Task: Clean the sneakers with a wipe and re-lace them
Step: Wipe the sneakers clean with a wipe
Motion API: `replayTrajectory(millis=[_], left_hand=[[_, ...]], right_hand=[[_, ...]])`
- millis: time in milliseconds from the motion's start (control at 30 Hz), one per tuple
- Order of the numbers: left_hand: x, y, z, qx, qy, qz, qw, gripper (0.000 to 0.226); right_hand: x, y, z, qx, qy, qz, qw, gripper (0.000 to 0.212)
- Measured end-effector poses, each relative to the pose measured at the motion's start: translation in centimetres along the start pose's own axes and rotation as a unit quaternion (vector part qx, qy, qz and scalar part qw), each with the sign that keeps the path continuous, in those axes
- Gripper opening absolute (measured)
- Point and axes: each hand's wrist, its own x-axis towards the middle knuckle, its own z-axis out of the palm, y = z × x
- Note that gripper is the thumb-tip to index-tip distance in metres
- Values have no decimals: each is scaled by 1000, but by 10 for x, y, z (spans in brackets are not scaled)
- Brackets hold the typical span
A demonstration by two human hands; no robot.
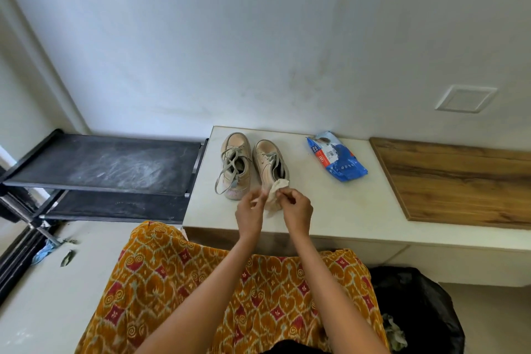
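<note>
I hold the wipe pinched between left hand and right hand at frame centre; the sneakers lie just above on the counter, toes toward the top, the right-hand shoe nearest my right fingers.

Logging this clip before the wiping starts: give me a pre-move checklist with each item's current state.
1. Wipe in hand: ok, left hand and right hand both pinch it.
2. Wipe spread flat: not ok, bunched.
3. Both sneakers on the white counter: ok, left sneaker beside right sneaker.
4. Laces out for cleaning: not ok, still threaded on both.
5. Wipe pack on the counter: ok.
6. Pack resealed: cannot tell.
</note>
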Motion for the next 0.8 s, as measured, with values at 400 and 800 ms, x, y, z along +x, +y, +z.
replayTrajectory(millis=[400, 800], left_hand=[[13, -13, 1, -95, 205, -201, 953, 17], [19, -18, 49, 4, 152, -111, 982, 24]], right_hand=[[33, -15, -16, -180, -84, -105, 974, 35], [53, -5, -18, -260, -83, -172, 946, 21]])
